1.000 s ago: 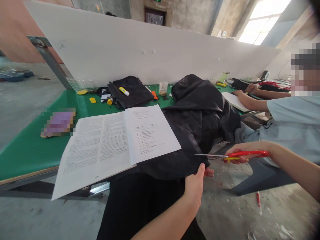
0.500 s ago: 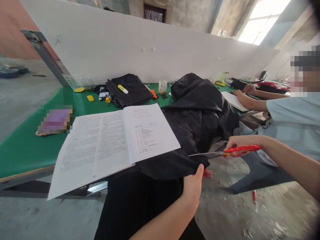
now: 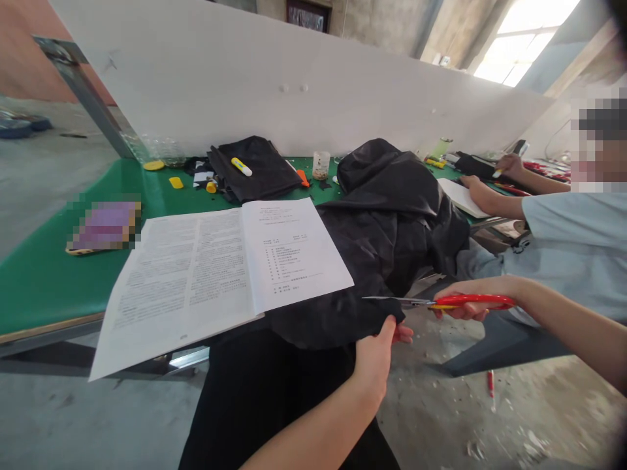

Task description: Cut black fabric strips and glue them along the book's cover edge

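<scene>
My left hand (image 3: 379, 352) grips the lower right edge of the black fabric (image 3: 337, 316), its thumb on top of the cloth. Wrapped round the handles of the red scissors (image 3: 482, 301), my right hand (image 3: 463, 300) is right of my left hand and a little higher. The scissor blades point left and lie along the fabric just above my left thumb. An open booklet (image 3: 284, 261) with printed pages rests partly on the fabric. More of the black cloth is heaped on the table behind.
On the green table (image 3: 39, 281) are a purple item (image 3: 105, 225), folded black cloth (image 3: 264, 176) with a yellow-white cutter (image 3: 241, 167), and a clear cup (image 3: 321, 165). At the right sits a person (image 3: 573, 228) with both hands near a white pad (image 3: 463, 198).
The scissor blades have shifted slightly left and up across the fabric edge. My left hand has moved slightly left. The other person's far hand has risen, holding a small light object.
</scene>
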The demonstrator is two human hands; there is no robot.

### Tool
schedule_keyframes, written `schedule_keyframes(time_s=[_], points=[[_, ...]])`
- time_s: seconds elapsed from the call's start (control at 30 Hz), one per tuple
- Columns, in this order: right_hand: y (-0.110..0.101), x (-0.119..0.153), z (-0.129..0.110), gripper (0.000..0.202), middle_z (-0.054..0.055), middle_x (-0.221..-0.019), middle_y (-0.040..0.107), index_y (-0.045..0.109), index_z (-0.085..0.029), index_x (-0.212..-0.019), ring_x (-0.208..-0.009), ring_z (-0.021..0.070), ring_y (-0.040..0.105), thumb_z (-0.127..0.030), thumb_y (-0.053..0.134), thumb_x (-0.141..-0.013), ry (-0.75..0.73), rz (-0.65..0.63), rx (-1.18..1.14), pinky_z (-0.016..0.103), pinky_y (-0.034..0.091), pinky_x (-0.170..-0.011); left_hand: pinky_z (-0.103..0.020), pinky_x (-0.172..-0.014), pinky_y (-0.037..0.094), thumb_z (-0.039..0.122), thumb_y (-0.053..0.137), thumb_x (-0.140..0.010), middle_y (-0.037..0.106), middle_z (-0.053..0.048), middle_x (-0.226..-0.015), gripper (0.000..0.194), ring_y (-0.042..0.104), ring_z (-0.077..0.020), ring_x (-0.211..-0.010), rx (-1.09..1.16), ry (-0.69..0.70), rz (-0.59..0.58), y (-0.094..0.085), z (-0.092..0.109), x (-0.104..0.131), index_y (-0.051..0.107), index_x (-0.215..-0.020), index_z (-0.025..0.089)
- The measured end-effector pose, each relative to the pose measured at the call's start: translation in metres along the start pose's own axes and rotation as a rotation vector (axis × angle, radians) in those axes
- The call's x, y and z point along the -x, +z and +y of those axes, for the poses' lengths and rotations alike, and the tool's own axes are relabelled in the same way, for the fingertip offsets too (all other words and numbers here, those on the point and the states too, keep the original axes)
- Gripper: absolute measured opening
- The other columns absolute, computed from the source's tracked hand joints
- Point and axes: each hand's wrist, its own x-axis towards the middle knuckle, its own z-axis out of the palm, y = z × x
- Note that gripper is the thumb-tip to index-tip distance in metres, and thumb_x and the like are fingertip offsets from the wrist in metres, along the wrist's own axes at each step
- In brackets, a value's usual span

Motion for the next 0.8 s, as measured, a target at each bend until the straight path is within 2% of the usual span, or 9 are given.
schedule_keyframes(time_s=[0.23, 0.37, 0.47, 0.57, 0.67, 0.8], points=[[0.001, -0.007, -0.015, 0.079, -0.003, -0.072, 0.038, 0.053, -0.012, -0.112, -0.061, 0.0083, 0.029, -0.066, 0.069, -0.057, 0.014, -0.048, 0.019, 0.02, 0.022, -0.048, -0.033, -0.07, 0.05, 0.033, 0.063, -0.072, 0.066, -0.009, -0.061, 0.025, 0.06, -0.0179, -0.055, 0.012, 0.041, -0.02, 0.003, 0.004, 0.006, 0.069, -0.066, 0.01], [-0.009, -0.018, -0.015, 0.065, -0.003, -0.07, 0.039, 0.056, -0.011, -0.108, -0.058, 0.0071, 0.032, -0.057, 0.069, -0.063, 0.019, 0.003, 0.118, 0.02, 0.024, -0.047, -0.034, -0.071, 0.05, 0.032, 0.062, -0.072, 0.065, -0.009, -0.061, 0.025, 0.06, -0.0177, -0.054, 0.017, 0.03, -0.007, 0.002, 0.003, 0.006, 0.069, -0.068, 0.008], [-0.018, -0.024, -0.01, 0.053, -0.005, -0.064, 0.04, 0.059, -0.011, -0.101, -0.053, 0.0055, 0.032, -0.049, 0.069, -0.066, 0.052, 0.041, 0.203, 0.019, 0.023, -0.044, -0.034, -0.069, 0.051, 0.032, 0.063, -0.072, 0.065, -0.009, -0.061, 0.026, 0.059, -0.0171, -0.054, 0.047, 0.032, -0.04, 0.001, 0.0, 0.006, 0.068, -0.07, 0.007], [-0.021, -0.027, -0.008, 0.048, -0.005, -0.057, 0.041, 0.061, -0.009, -0.097, -0.048, 0.005, 0.031, -0.049, 0.065, -0.071, 0.016, 0.047, 0.259, 0.018, 0.023, -0.042, -0.032, -0.067, 0.051, 0.034, 0.066, -0.071, 0.065, -0.008, -0.06, 0.027, 0.059, -0.0162, -0.054, 0.103, 0.022, -0.064, -0.001, -0.001, 0.006, 0.068, -0.074, 0.007], [-0.018, -0.028, -0.007, 0.048, -0.005, -0.056, 0.039, 0.059, -0.009, -0.098, -0.046, 0.0045, 0.029, -0.051, 0.057, -0.077, -0.037, 0.006, 0.221, 0.018, 0.021, -0.041, -0.032, -0.068, 0.05, 0.034, 0.067, -0.07, 0.064, -0.008, -0.06, 0.028, 0.058, -0.0158, -0.053, 0.119, 0.012, -0.066, -0.003, 0.001, 0.007, 0.067, -0.074, 0.007], [-0.014, -0.033, -0.004, 0.057, -0.005, -0.065, 0.037, 0.053, -0.011, -0.11, -0.051, 0.0046, 0.029, -0.053, 0.063, -0.073, -0.026, -0.083, 0.154, 0.018, 0.023, -0.043, -0.032, -0.068, 0.05, 0.036, 0.067, -0.071, 0.064, -0.008, -0.06, 0.029, 0.058, -0.0154, -0.052, 0.114, 0.018, -0.076, -0.004, 0.002, 0.009, 0.067, -0.071, 0.006]])
